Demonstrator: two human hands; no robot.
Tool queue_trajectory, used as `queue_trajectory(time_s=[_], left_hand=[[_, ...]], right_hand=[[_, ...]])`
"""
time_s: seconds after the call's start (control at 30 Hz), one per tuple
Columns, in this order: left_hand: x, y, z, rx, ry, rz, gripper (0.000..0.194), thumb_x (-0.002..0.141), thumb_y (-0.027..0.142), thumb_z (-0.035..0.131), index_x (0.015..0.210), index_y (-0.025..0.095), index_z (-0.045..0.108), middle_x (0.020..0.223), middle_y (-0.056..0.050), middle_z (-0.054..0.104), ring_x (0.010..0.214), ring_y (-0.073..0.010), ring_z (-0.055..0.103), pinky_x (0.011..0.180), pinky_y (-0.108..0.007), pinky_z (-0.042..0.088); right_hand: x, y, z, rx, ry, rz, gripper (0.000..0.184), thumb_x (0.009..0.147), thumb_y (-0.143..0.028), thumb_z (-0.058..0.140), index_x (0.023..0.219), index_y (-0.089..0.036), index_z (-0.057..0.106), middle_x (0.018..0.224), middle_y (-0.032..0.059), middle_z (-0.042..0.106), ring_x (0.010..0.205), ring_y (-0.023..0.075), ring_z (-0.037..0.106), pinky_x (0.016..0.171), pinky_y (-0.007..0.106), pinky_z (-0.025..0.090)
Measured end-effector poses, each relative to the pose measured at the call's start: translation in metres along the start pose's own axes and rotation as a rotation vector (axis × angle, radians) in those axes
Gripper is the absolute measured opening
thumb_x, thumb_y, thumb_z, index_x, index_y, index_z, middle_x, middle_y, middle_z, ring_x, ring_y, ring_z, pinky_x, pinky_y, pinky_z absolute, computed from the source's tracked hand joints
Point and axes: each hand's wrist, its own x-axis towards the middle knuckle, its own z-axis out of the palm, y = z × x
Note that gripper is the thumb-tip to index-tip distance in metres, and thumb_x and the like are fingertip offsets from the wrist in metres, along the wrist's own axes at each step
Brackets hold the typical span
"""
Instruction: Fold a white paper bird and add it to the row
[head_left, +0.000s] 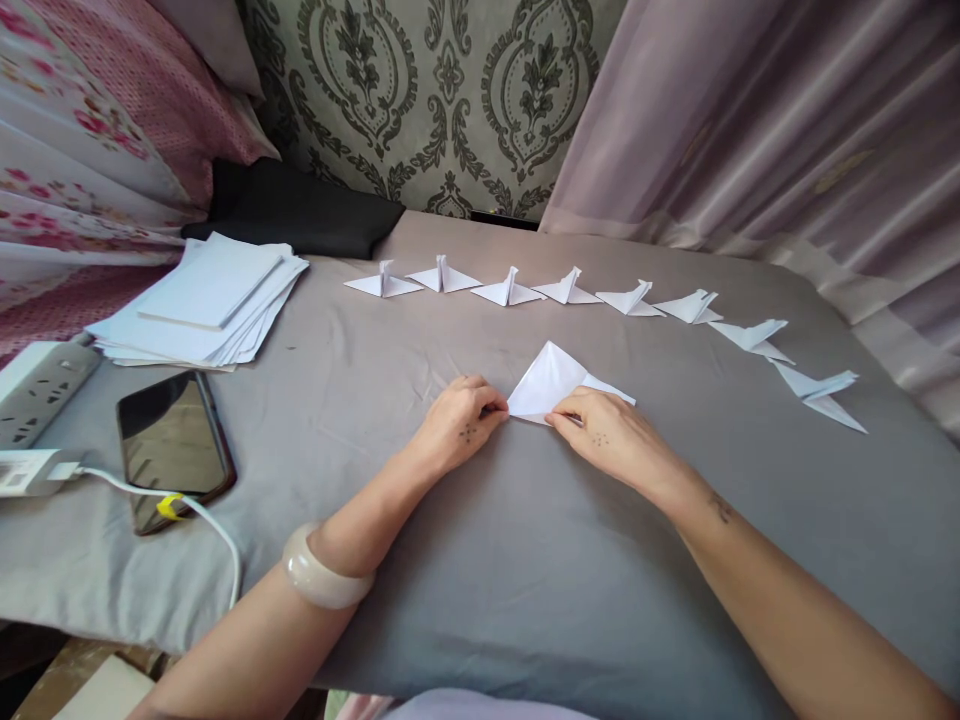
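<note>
A white sheet of paper (549,382), partly folded into a triangle, lies on the grey cloth (480,580) in front of me. My left hand (459,420) is closed and pinches the paper's left corner. My right hand (609,438) presses its fingers down on the paper's lower right edge. A pale bangle (322,575) sits on my left wrist. Beyond the hands, several finished folded paper figures (570,290) lie in a curved row running from the middle to the right.
A stack of white paper sheets (206,300) lies at the left. A black phone (174,445) with a white charging cable (210,525) lies nearer, beside a power strip (37,390). Patterned wall, floral fabric and a curtain close in the back.
</note>
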Motion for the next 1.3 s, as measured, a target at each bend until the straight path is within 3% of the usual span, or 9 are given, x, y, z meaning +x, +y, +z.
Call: queue_trajectory(time_s=[0.3,0.57,0.97,1.17,1.3], left_hand=[[0.003,-0.002,0.002,0.065,-0.024,0.002,0.024,0.093,0.026,0.047,0.088,0.02,0.07,0.088,-0.007,0.062,0.089,-0.0219,0.057,0.077,-0.032,0.047],[0.006,0.004,0.003,0.121,-0.012,-0.027,0.018,0.087,0.023,0.051,0.081,0.019,0.067,0.084,-0.006,0.062,0.084,-0.0218,0.058,0.073,-0.032,0.047],[0.011,0.017,-0.003,0.15,-0.063,-0.143,0.006,0.084,0.022,0.053,0.083,0.019,0.059,0.085,-0.005,0.061,0.086,-0.0219,0.055,0.072,-0.033,0.046],[0.003,0.016,0.014,0.243,0.024,0.066,0.023,0.086,0.005,0.038,0.092,0.018,0.057,0.092,-0.007,0.059,0.086,-0.0207,0.05,0.075,-0.032,0.046],[-0.005,0.026,0.02,0.431,-0.017,0.146,0.03,0.087,0.002,0.034,0.09,0.018,0.06,0.094,-0.008,0.06,0.088,-0.0216,0.05,0.072,-0.031,0.047]], right_hand=[[0.005,-0.001,-0.004,-0.043,-0.063,0.044,0.03,0.091,-0.032,0.048,0.066,-0.021,0.061,0.087,0.0026,0.064,0.075,0.0152,0.056,0.061,0.026,0.03],[0.01,-0.003,-0.007,-0.112,-0.104,0.022,0.036,0.089,-0.03,0.049,0.054,-0.019,0.049,0.069,0.0019,0.058,0.061,0.013,0.047,0.055,0.027,0.024],[0.015,-0.009,-0.02,-0.131,-0.222,0.04,0.03,0.087,-0.028,0.05,0.061,-0.02,0.061,0.063,0.0012,0.057,0.059,0.0137,0.05,0.056,0.027,0.026],[0.025,0.005,-0.02,-0.051,-0.285,0.035,0.027,0.081,-0.035,0.056,0.058,-0.022,0.058,0.057,-0.0028,0.052,0.053,0.0117,0.046,0.051,0.026,0.025],[0.026,0.009,-0.017,-0.021,-0.279,0.033,0.026,0.08,-0.035,0.056,0.057,-0.021,0.057,0.057,-0.003,0.052,0.055,0.0117,0.047,0.052,0.025,0.025]])
